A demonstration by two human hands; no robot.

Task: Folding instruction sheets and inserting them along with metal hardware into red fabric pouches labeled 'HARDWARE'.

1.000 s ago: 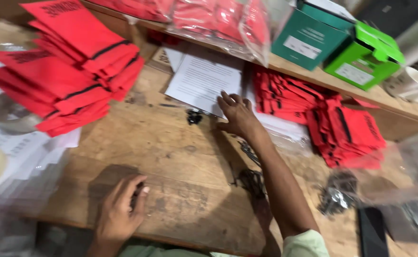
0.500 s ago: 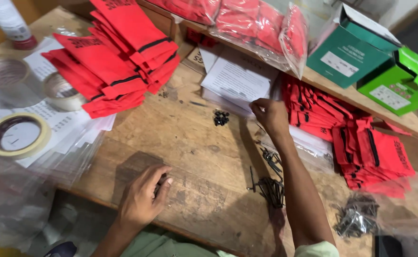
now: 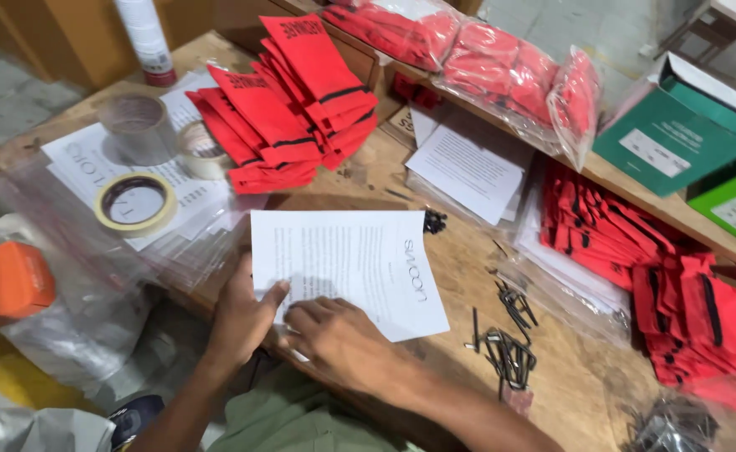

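a white printed sheet (image 3: 347, 264) is lying flat on the wooden worktop (image 3: 552, 393), near the front edge and just in front of the person. both hands are pressing on its near edge. the left hand (image 3: 247, 314) is lying with fingers together and the thumb stretched over the paper's near left corner, seemingly pinning it so it is not sliding. the right hand (image 3: 339, 339) is resting palm down just beside it, fingers loosely curled on the lower middle of the sheet; neither hand is gripping anything, both are only bearing on the paper, as if flattening or starting a fold, though which one i cannot tell.

to the far left of the sheet, a fanned pile of red pouches (image 3: 288, 109) with black bands is sitting on the worktop, within easy reach. left of it, rolls of tape (image 3: 135, 201) are lying on clear plastic sleeves (image 3: 92, 243) that are hanging over the worktop's edge. a further stack of white sheets (image 3: 468, 167) is lying beyond, toward the far right. small black fasteners (image 3: 506, 351) are lying scattered to the right of the paper, and more red pouches (image 3: 661, 276) are piled at the far right. bagged red goods (image 3: 502, 71) and green boxes (image 3: 678, 134) are sitting on the raised ledge at the back.
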